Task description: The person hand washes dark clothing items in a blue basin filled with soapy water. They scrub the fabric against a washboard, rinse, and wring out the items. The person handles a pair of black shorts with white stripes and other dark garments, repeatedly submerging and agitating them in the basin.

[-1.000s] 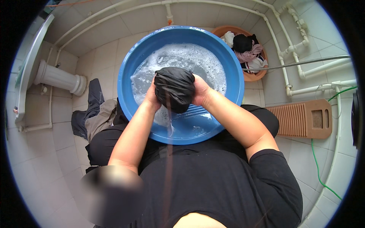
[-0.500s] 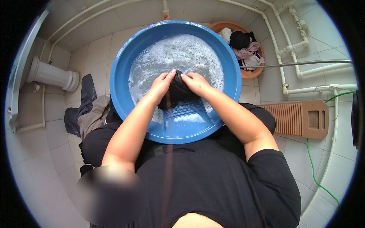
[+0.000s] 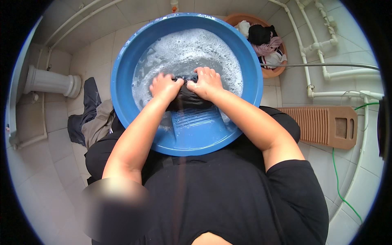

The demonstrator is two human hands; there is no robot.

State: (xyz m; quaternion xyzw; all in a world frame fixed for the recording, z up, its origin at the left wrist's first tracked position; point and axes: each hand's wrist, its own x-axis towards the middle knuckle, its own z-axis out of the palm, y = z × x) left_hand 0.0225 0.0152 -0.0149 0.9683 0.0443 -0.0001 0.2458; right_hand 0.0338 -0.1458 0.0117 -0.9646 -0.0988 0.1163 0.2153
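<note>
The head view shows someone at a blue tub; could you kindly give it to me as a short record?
Left hand: on black cloth
Right hand: on the same cloth
Blue tub: sudsy water, ridged slope at near side
Orange-brown basin: holds clothes
Brown washboard: right of the tub
At left: dark garment, beige garment

Black T-shirt, apparently black trousers

we saw the left hand blurred at its fingertips; with the right hand, it hid part of the cloth. on the right, the view's rim cut off a dark thing we could not identify.
</note>
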